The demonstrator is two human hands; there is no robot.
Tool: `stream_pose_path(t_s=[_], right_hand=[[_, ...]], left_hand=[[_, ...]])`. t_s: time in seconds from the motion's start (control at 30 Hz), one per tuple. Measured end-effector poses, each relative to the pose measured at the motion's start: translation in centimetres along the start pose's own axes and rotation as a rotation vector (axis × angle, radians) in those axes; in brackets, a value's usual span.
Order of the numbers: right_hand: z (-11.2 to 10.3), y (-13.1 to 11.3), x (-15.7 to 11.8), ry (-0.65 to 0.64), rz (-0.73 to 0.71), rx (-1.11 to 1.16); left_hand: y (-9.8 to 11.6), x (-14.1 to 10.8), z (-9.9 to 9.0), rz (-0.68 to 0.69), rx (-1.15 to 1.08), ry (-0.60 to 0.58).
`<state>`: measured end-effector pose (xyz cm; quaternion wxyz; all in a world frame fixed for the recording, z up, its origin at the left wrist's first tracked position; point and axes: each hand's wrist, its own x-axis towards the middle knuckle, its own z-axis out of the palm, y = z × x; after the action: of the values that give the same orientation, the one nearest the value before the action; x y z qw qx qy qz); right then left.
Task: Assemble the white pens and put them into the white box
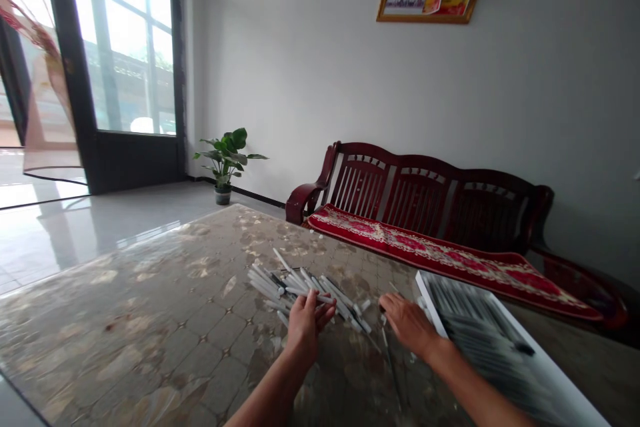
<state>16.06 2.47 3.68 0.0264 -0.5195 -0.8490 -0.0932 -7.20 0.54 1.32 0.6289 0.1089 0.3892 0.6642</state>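
My left hand (pixel 306 323) is closed, with a whitish pen barrel (pixel 324 299) between thumb and fingers. Beyond it spreads a loose pile of similar pale barrels (pixel 267 283), with a few thin dark sticks among them. My right hand (pixel 407 321) is low over the table, its fingers curled together. Something small and dark shows at its fingertips, too small to name. Small white pieces (pixel 366 305) lie between the two hands. A thin dark stick, like a pen refill (pixel 391 363), lies on the table below the right hand.
A white box (pixel 555 383) filled with rows of dark, slender pens stands at the right, beside my right forearm. The patterned table (pixel 165 347) extends left. Behind it are a wooden bench (pixel 417 190) with a red cushion (pixel 400 237) and a potted plant (pixel 223 193).
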Motion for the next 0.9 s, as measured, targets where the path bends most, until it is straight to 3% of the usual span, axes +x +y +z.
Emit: stream_pose_path(t_s=[0.13, 0.23, 0.43, 0.6, 0.73, 0.9], right_hand=[[0.4, -1.1, -2.0, -0.038, 0.335, 0.196], [0.4, -2.3, -3.2, -0.104, 0.462, 0.195], [-0.4, -5.0, -2.5, -0.230, 0.472, 0.064], [-1.3, -5.2, -1.6, -0.244, 0.491, 0.092], [-2.1, -4.4, -1.8, 0.015, 0.614, 0.396], [-1.8, -5.4, -1.8, 0.566, 0.660, 1.334]], left_hand=[[0.0, 0.1, -0.1, 0.015, 0.009, 0.003], [-0.4, 0.3, -0.1, 0.023, 0.042, -0.019], [-0.9, 0.2, 0.0, -0.002, 0.085, -0.082], [-0.6, 0.0, 0.2, -0.052, 0.006, -0.090], [-0.7, 0.1, 0.0, -0.098, -0.040, -0.091], [-1.0, 0.3, -0.3, -0.152, -0.076, -0.084]])
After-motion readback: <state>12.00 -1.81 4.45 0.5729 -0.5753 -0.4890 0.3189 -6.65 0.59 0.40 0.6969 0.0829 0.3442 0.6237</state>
